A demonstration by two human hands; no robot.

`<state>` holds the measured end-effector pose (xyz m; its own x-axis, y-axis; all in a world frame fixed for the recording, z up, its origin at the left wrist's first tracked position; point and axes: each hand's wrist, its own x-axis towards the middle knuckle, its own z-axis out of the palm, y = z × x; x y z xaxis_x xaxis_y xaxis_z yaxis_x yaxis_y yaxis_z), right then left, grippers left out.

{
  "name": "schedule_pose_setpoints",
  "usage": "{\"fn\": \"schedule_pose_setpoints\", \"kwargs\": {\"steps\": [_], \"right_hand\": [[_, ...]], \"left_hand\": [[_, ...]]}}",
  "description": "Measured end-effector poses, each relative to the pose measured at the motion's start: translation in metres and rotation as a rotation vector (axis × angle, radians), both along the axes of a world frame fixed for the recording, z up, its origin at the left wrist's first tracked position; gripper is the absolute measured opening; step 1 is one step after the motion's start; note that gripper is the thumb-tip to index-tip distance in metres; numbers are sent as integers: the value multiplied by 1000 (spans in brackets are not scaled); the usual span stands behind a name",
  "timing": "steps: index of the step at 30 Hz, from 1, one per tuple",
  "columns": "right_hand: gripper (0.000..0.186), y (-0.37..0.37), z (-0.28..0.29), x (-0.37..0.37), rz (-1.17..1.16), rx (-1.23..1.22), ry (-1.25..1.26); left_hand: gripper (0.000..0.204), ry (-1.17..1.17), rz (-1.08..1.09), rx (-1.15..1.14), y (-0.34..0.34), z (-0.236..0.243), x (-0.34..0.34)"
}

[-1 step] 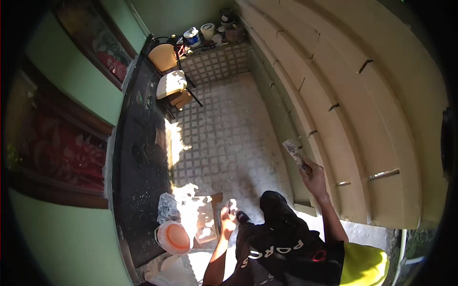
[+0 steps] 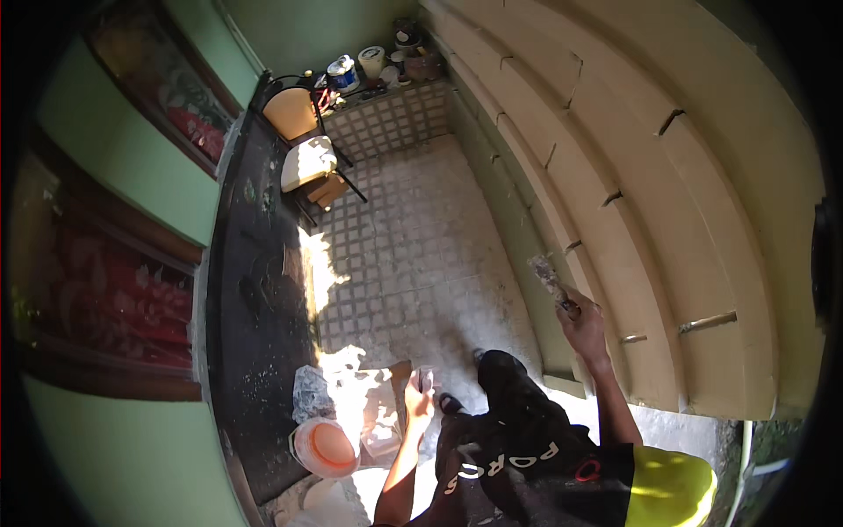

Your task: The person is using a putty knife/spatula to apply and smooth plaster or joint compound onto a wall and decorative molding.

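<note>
My right hand [image 2: 585,332] is closed round the handle of a putty knife [image 2: 548,274]. Its blade is smeared with pale material and points up and away, close to the stepped beige wall panels [image 2: 606,202]. My left hand [image 2: 419,402] is held low in front of me, its fingers closed on a small greyish thing that I cannot make out. Just left of that hand stands a wooden stool or box [image 2: 382,422] in bright sun. A white bucket [image 2: 303,448] with an orange-tinted inside is beside it.
Crumpled clear plastic [image 2: 309,393] lies by the bucket, along a black ledge [image 2: 255,351] under the windows. A chair [image 2: 307,162] stands farther off at the left. Several paint tins [image 2: 343,74] sit on a tiled ledge [image 2: 386,119] at the back.
The view has shifted slightly. The putty knife in my right hand has moved a little to the right. My left hand stays low near the stool or box.
</note>
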<state>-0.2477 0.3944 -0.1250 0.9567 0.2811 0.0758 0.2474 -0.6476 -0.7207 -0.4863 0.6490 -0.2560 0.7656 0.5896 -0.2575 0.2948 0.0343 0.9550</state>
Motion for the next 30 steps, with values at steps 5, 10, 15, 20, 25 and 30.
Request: {"fn": "schedule_pose_setpoints", "kwargs": {"steps": [5,10,15,20,25,30], "right_hand": [[53,18,0,74,-303,35,-152],[50,57,-16,185,-418,17,-445],[49,118,20,280,-517,247,-167],[51,158,34,339,-606,617,95],[50,199,62,358,-791,747,44],[46,224,82,409,-1050,532,-211]], "left_hand": [[47,7,-47,-154,79,-6,123],[64,-71,108,-268,127,-18,236],[47,-155,168,-297,164,28,354],[23,-158,115,-326,200,68,462],[23,-104,-14,-260,245,79,552],[19,-53,-361,-223,283,85,644]]}}
